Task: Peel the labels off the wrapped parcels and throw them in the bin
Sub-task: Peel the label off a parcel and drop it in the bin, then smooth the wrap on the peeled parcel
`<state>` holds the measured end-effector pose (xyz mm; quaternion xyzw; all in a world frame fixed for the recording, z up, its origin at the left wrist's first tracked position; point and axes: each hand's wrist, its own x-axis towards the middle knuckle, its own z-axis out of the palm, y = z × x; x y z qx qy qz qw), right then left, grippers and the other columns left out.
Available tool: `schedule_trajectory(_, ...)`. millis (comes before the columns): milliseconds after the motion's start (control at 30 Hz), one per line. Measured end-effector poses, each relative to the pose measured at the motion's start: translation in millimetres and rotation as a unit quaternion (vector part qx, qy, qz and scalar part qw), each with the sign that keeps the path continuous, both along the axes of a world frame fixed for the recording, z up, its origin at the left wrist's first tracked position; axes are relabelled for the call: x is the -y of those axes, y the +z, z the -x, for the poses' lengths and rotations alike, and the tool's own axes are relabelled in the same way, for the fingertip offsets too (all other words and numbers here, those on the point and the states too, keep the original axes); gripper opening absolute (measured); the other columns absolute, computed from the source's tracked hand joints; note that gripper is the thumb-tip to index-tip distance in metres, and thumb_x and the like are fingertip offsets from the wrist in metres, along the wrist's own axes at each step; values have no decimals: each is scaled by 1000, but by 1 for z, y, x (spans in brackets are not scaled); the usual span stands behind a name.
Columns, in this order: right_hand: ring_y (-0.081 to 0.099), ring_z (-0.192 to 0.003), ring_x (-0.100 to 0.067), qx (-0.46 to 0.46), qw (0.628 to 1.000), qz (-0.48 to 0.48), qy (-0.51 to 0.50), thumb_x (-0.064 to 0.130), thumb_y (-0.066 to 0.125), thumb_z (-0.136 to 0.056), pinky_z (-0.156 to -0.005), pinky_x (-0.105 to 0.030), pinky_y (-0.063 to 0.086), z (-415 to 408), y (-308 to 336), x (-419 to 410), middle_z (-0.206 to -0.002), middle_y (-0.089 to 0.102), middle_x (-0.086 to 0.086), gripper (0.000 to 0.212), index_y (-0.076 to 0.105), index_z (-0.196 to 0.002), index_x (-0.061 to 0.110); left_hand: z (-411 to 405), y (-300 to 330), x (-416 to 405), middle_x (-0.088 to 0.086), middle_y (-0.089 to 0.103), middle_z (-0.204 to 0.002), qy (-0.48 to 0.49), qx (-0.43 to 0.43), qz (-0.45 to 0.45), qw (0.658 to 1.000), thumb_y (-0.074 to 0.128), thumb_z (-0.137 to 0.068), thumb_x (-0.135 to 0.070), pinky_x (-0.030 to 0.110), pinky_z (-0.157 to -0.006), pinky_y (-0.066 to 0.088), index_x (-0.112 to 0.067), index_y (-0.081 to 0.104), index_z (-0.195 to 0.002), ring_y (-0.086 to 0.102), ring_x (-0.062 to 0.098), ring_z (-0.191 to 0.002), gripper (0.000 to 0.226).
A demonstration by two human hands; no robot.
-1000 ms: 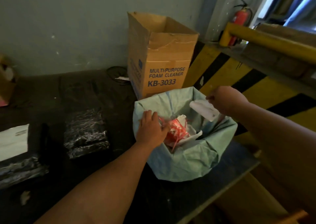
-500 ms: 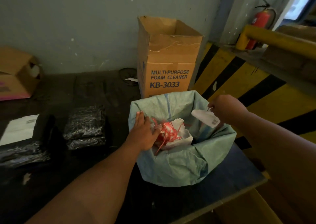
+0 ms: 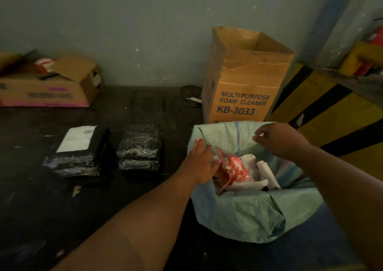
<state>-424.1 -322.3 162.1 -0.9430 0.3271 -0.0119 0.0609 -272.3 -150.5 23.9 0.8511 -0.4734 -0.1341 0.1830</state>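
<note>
The bin (image 3: 244, 214) is lined with a pale green bag and holds red string, crumpled paper and a white label (image 3: 267, 173) lying inside. My left hand (image 3: 202, 163) grips the bin's left rim. My right hand (image 3: 279, 140) hovers over the far rim with fingers loosely apart and nothing in them. Two black wrapped parcels lie on the dark table to the left: the nearer one (image 3: 139, 146) shows no label, the farther one (image 3: 76, 156) carries a white label (image 3: 77, 139) on top.
A tall cardboard box (image 3: 246, 78) marked FOAM CLEANER stands behind the bin. A low open carton (image 3: 47, 88) sits at the back left against the wall. Yellow and black striped barriers (image 3: 335, 113) run along the right. Paper scraps (image 3: 75, 190) dot the table.
My right hand has let go of the white label, which now lies in the bin. My left hand stays on the rim. The view has shifted left.
</note>
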Motion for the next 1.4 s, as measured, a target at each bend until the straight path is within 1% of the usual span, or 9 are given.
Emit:
schedule_trajectory(133,66,-102,-29,46,996,-27,71,43,59,-92,-87,-35,49,-46,-9,-30,-100,73,-10,37,68,-118,19,-32,10,-28,14,-1,-169,21,27,17,999,37,-101,-61,49,-124,10,-16,14,-161,-5,29,-155,78)
schedule_trajectory(300,64,-108,-25,68,984,-69,147,45,59,-92,-89,-33,48,-134,-31,-84,-115,69,-9,42,65,-124,18,-118,-3,-102,14,2,-169,132,39,-31,990,34,-100,-64,53,-123,15,-17,13,-161,1,30,-155,80)
schedule_trajectory(500,62,-111,-21,22,981,-135,139,50,59,-91,-94,-35,50,-216,-77,-119,-122,64,-5,47,62,-127,20,-182,-30,-159,12,-5,-169,190,2,-37,981,37,-100,-64,50,-123,13,-18,8,-162,-3,29,-155,82)
schedule_trajectory(700,59,-114,-24,26,977,-196,83,50,55,-93,-98,-37,48,-269,-128,-138,-130,56,-10,51,56,-134,20,-231,-59,-165,7,-8,-169,178,-45,-2,983,41,-96,-67,47,-123,17,-19,8,-162,-2,25,-156,88)
schedule_trajectory(800,57,-115,-26,63,977,-197,45,49,56,-93,-99,-39,48,-290,-148,-143,-133,49,-9,50,53,-135,23,-249,-65,-153,3,-9,-170,151,-52,28,987,43,-94,-69,45,-123,18,-19,8,-162,-2,23,-155,91)
schedule_trajectory(967,56,-113,-24,100,976,-192,16,42,56,-95,-94,-39,51,-318,-166,-140,-128,49,-6,42,52,-133,25,-271,-77,-136,-3,-13,-169,114,-71,40,990,41,-85,-80,47,-123,20,-20,3,-162,-7,18,-155,104)
schedule_trajectory(1133,53,-114,-22,132,979,-157,1,34,57,-96,-96,-35,49,-345,-175,-130,-124,50,-5,29,62,-124,24,-274,-93,-136,-9,-21,-167,101,-106,53,988,36,-78,-88,49,-123,22,-20,-3,-161,-2,19,-155,114)
schedule_trajectory(1267,52,-114,-22,110,982,-151,13,29,60,-95,-100,-37,48,-355,-177,-125,-120,49,-4,25,67,-119,26,-275,-95,-135,-12,-22,-166,107,-116,54,986,40,-78,-85,52,-122,23,-22,-4,-161,1,22,-155,113)
schedule_trajectory(1400,53,-110,-20,105,982,-155,19,26,64,-93,-98,-32,47,-357,-178,-122,-116,48,-2,16,70,-108,26,-274,-93,-134,-12,-25,-165,104,-118,51,986,45,-82,-81,49,-124,18,-23,-4,-161,-4,19,-154,109)
